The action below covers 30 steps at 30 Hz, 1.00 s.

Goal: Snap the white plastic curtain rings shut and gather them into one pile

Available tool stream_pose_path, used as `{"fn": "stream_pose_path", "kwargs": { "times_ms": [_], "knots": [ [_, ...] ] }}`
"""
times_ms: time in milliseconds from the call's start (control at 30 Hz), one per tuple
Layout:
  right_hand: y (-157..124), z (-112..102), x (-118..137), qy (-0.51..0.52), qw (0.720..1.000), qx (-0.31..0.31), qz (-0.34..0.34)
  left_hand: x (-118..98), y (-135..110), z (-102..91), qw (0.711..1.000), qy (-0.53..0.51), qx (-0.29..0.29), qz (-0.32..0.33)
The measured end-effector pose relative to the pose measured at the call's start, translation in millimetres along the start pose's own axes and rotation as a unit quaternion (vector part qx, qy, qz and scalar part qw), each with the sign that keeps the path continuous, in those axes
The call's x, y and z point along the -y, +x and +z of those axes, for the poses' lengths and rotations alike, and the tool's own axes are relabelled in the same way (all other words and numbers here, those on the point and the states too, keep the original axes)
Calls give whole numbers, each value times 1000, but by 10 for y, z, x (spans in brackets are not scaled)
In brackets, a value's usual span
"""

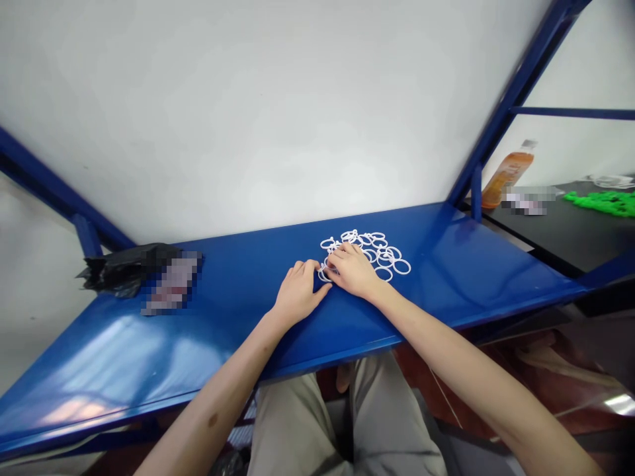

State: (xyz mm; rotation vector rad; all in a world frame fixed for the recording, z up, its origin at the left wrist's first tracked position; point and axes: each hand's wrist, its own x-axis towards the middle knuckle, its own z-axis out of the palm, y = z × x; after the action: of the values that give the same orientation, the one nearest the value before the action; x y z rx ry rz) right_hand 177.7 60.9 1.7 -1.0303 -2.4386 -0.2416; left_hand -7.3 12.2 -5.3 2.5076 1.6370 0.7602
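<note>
Several white plastic curtain rings [401, 266], some with a small eyelet, lie in a loose, partly overlapping cluster on the blue table [238, 264]. Over the cluster's left side, my right hand [354, 271] is bent with its fingertips closed on a white ring [323, 274]; the exact grip is partly hidden. My left hand [299, 291] rests on the tabletop just left of that ring. Its thumb and forefinger are apart, one on each side of the ring's edge. Other rings are partly covered by my right hand.
A black plastic bag [119, 268] and a blurred-out packet [173, 284] lie on the table's left. Blue frame posts [516, 92] rise at both ends. On a dark table at right stand an orange drink bottle [508, 177] and a bright green pile [605, 203].
</note>
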Motion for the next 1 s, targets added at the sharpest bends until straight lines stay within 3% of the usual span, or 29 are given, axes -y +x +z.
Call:
{"fn": "stream_pose_path", "kwargs": {
  "times_ms": [200, 400, 767, 1000],
  "knots": [
    [10, -23, 19, -38, 999, 10, 13, -24, 8, -10, 998, -33, -27, -37],
    [17, -40, 31, -56, 997, -2, 54, -41, 1, -22, 1000, -7, -12, -7],
    [11, -31, 20, -34, 999, -17, 38, 17, 15, -32, 1000, -3, -7, 8],
    [13, -107, -16, 11, 997, -50, 63, 40, 20, -23, 1000, 11, -12, 15]
  ]
}}
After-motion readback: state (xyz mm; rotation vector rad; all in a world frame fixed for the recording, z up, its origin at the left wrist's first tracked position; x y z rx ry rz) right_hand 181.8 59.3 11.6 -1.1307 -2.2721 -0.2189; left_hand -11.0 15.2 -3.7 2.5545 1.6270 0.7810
